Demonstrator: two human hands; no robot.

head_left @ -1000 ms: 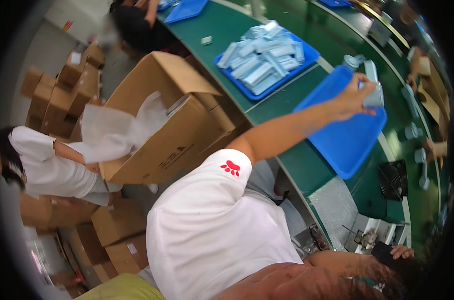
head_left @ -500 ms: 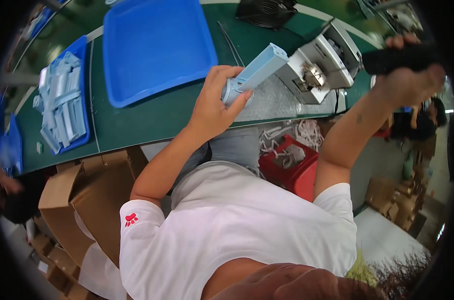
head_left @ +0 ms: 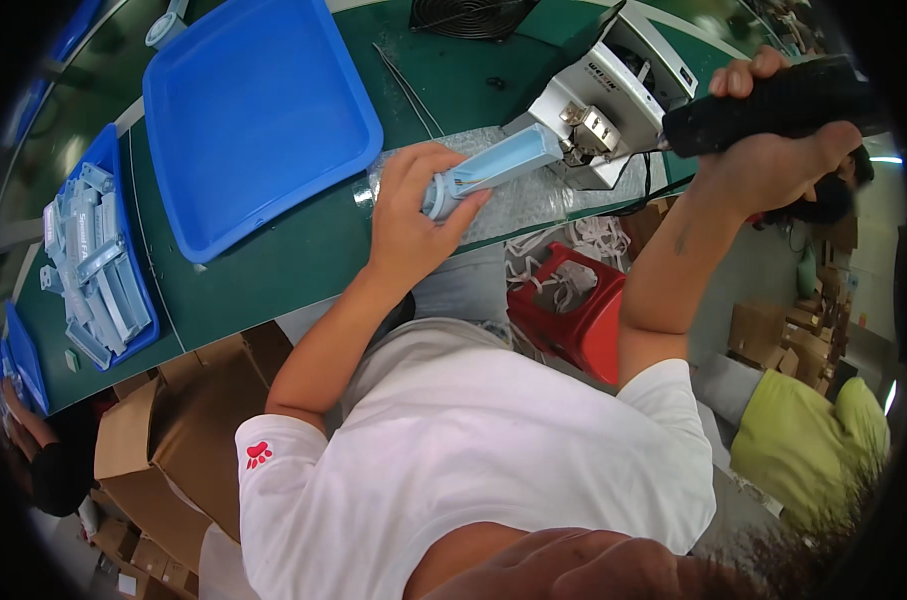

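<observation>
My left hand [head_left: 411, 205] is closed round the rounded end of a light blue plastic housing [head_left: 509, 158]. Its long, hollow trough points right, the far end beside the front of a silver screw feeder [head_left: 564, 85]. Thin wire-like bits show inside the trough near my thumb. My right hand [head_left: 774, 170] grips a black electric screwdriver [head_left: 764, 110], held roughly level above the table's right side. Its front end points left, close to the feeder's right side; whether the bit touches anything I cannot tell.
A large blue tray [head_left: 199, 200] lies left of my left hand. Farther left, another blue tray [head_left: 146, 310] carries several light blue plastic parts [head_left: 99, 265]. Tweezers [head_left: 409, 90] and a black fan [head_left: 474, 15] lie behind. Below the table edge are a red stool [head_left: 589, 320] and cardboard boxes [head_left: 204, 430].
The blue housing has tilted lower, its far end now beside the feeder's front. My right hand has brought the screwdriver left, closer to the feeder. A yellow-green garment has appeared at lower right.
</observation>
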